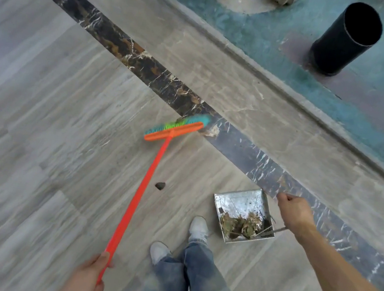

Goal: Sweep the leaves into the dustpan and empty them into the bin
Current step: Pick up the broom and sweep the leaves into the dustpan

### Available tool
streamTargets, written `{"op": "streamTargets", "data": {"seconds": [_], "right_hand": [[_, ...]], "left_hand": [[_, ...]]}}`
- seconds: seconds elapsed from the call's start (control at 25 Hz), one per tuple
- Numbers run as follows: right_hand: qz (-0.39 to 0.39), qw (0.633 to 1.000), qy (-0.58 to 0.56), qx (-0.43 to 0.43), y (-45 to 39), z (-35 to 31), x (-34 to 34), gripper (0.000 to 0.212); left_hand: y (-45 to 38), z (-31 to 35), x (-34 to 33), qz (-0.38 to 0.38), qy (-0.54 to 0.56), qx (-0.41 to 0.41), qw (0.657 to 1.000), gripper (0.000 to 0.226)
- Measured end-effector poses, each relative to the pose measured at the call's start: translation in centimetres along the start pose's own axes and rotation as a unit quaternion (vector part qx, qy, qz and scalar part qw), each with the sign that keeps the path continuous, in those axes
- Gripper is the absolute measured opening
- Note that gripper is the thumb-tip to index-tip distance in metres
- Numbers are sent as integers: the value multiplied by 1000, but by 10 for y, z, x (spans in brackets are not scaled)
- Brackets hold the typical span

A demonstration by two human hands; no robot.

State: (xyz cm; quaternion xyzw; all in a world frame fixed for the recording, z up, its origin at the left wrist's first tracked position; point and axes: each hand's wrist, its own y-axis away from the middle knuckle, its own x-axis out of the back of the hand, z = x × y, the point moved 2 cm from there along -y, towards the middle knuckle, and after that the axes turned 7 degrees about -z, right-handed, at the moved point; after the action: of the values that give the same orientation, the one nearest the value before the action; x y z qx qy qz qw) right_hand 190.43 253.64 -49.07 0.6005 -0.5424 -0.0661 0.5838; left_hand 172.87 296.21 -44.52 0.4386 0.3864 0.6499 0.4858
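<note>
My left hand (84, 279) grips the lower end of an orange broom handle (138, 192). The broom head (176, 127), orange with green and blue bristles, is out ahead by the dark marble strip, next to a pale dry leaf (211, 131). My right hand (295, 212) grips the thin upright handle of a metal dustpan (240, 201) that sits on the floor to my right. A heap of dry brown leaves (242, 223) lies in the pan's rear. A small dark scrap (160, 185) lies on the floor between broom and pan.
A black cylindrical bin (346, 39) stands at the far right on a teal surface beyond a grey curb (272, 85). My feet in white shoes (198, 227) and jeans stand beside the dustpan. Grey wood-look flooring spreads to the left.
</note>
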Motion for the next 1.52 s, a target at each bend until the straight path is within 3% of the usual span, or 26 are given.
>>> {"op": "streamTargets", "data": {"seconds": [0.08,0.24,0.36,0.44,0.64,0.8,0.96,1.12,1.28,1.36,1.52], "right_hand": [[2,1000,11,-7,12,15,0,46],[-44,990,130,24,51,32,-13,55],[-80,967,236,50,68,33,-32,52],[-104,962,246,61,65,33,-45,53],[-113,955,264,80,55,35,-56,48],[-116,952,266,92,53,28,-54,46],[-123,951,260,112,60,30,-47,45],[-126,957,244,97,68,55,-24,41],[-108,968,202,103,95,97,7,47],[-85,977,167,105,109,106,25,48],[-29,991,75,108,121,80,63,44]], "left_hand": [[3,-16,15,-1,-4,46,999,35],[-5,-40,61,54,5,59,997,35],[-20,-49,68,65,13,69,995,33],[-19,-59,53,67,23,75,995,34],[24,-96,-45,-33,68,152,986,53],[87,-120,-139,-123,42,199,971,53],[116,-132,-156,-213,7,192,958,48],[139,-101,-123,-198,-137,152,959,52],[162,-47,-89,-94,-83,127,984,45],[166,-19,-77,-58,-117,94,987,43],[153,33,-59,0,-254,6,967,50]]}}
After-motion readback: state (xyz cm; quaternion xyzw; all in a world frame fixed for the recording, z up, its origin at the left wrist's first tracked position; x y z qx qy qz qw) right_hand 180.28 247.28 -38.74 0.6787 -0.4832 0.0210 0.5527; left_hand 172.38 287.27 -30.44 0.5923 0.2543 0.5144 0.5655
